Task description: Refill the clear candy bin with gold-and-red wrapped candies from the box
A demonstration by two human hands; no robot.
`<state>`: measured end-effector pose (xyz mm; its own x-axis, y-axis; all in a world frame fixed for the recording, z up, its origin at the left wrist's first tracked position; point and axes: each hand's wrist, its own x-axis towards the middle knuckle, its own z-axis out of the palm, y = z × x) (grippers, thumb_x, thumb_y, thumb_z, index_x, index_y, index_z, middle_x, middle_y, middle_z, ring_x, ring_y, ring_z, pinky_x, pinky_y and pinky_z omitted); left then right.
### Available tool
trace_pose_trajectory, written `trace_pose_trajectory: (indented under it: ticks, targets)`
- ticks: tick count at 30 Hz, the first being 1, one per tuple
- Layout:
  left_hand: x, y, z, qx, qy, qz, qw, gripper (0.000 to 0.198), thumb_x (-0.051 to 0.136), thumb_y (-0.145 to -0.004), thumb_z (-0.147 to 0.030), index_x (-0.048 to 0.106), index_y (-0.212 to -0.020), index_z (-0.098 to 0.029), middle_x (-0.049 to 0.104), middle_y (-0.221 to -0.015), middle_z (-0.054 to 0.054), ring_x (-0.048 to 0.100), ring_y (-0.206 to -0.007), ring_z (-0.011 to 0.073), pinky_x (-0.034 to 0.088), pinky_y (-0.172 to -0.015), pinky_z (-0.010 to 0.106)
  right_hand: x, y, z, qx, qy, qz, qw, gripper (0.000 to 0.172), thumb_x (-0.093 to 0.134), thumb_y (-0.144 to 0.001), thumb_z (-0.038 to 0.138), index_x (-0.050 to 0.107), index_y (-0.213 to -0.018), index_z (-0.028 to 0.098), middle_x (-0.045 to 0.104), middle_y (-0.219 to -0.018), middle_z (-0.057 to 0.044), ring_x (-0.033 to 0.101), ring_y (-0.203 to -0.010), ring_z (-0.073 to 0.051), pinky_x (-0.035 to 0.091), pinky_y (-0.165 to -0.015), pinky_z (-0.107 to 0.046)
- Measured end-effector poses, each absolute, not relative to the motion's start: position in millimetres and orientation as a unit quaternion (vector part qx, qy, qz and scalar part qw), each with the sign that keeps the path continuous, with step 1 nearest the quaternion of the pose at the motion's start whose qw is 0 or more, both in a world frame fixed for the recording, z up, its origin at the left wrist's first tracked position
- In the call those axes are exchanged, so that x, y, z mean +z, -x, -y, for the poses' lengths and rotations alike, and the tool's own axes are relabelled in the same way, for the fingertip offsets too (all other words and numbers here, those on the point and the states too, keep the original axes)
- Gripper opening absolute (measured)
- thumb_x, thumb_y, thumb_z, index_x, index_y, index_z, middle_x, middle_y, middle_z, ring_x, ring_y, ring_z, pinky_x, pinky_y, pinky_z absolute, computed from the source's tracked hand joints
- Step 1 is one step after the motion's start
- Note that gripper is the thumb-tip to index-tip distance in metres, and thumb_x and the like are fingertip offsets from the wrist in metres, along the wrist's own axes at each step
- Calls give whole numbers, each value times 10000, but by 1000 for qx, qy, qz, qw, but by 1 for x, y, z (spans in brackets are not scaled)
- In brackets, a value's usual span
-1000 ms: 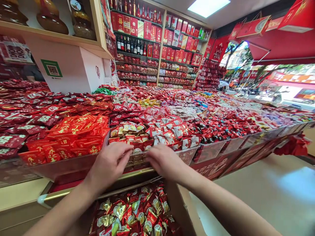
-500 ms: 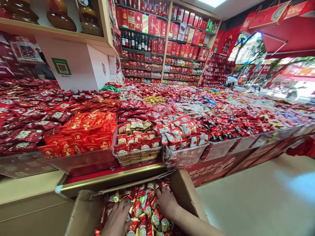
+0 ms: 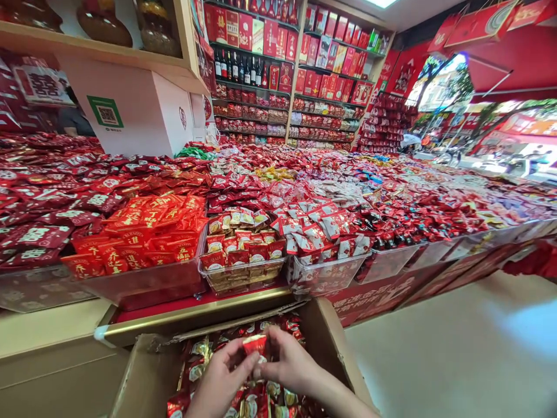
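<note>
Over an open cardboard box [image 3: 145,371], both hands come together around a red and gold wrapped candy packet [image 3: 255,344]. My left hand [image 3: 224,374] pinches it from the left between thumb and fingers. Curled in from the right, my right hand [image 3: 289,360] grips the packet's other side; whether more packets are stacked behind it I cannot tell. Beneath the hands, the box holds many loose packets [image 3: 255,400] of the same red and gold look, partly hidden by my hands and forearms.
Just beyond the box, a clear bin [image 3: 243,277] of similar packets stands on the display's edge. Left of it is a bin of bright red packets [image 3: 148,232]; right of it, one of red and white packets [image 3: 326,223]. A counter [image 3: 52,334] adjoins at left.
My hands were apart, spread on the packets in the box. They have risen slightly and closed together on a packet. The view has shifted a little.
</note>
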<state>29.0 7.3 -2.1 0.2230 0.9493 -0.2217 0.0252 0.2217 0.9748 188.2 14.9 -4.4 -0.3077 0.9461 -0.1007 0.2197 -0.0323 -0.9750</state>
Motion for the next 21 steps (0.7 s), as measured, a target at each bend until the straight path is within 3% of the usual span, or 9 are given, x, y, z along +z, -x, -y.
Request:
trace_pose_trajectory:
  ticks: [2,6,10,14,21]
  targets:
    - [15,-36,-11,408,-472,-488,610,227,637,-664,-320,665,-848,-189,727,-796,23,629,-772,190,469,-738,292,13,-184,-15,604,430,551,382,274,672,-586,339,504,-736,182,521,-616,47,466,-535,-84,370,-500,-201]
    - [35,-41,-12,444,-387,-472,656,188,619,-691,-291,680,-846,-203,731,-773,0,630,-784,169,447,-765,275,33,-181,-17,635,416,462,459,273,628,-642,399,502,-601,160,460,-519,58,393,-474,-64,334,-483,-204]
    - [44,-48,-8,475,-329,-448,682,223,629,-680,-289,680,-866,-178,731,-798,24,629,-813,190,456,-781,299,34,-178,-16,648,424,389,499,271,675,-592,386,545,-578,149,493,-506,46,402,-482,-72,330,-503,-217]
    - [41,-53,-6,492,-343,-492,632,327,695,-600,-299,657,-905,-186,725,-844,17,621,-865,195,455,-825,293,27,-173,-12,642,425,342,539,252,681,-601,362,552,-601,145,480,-503,52,374,-470,-61,299,-483,-205]
    - [28,-50,3,502,-362,-506,601,326,754,-484,-338,673,-747,-164,735,-729,35,657,-738,214,533,-682,273,28,-176,-5,674,411,348,505,319,721,-550,371,517,-637,142,513,-585,39,386,-536,-59,306,-531,-202]
